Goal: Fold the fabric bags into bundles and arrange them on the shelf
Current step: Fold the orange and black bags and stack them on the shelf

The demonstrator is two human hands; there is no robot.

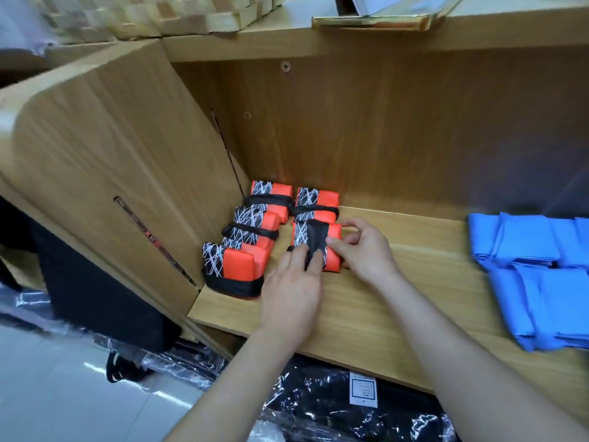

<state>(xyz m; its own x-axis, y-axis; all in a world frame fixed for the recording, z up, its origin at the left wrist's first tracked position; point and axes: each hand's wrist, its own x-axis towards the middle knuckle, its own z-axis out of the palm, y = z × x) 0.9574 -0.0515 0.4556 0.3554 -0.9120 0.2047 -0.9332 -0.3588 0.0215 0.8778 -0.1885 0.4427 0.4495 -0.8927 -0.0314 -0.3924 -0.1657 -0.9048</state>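
Observation:
Several orange fabric bundles with black-and-white streaked panels and black straps lie in two columns at the left end of the wooden shelf (398, 282). The front bundle of the right column (314, 239) is between my hands. My left hand (294, 285) has its fingertips on the bundle's black strap from the front. My right hand (363, 245) grips its right orange end, thumb on top and fingers curled behind. The nearest bundle of the left column (234, 266) stands by the shelf's side wall.
A stack of folded blue fabric bags (538, 275) lies at the shelf's right end. The cabinet's side panel (105, 173) rises at the left. Black bags in clear plastic wrap (318, 403) lie on the floor below the shelf edge.

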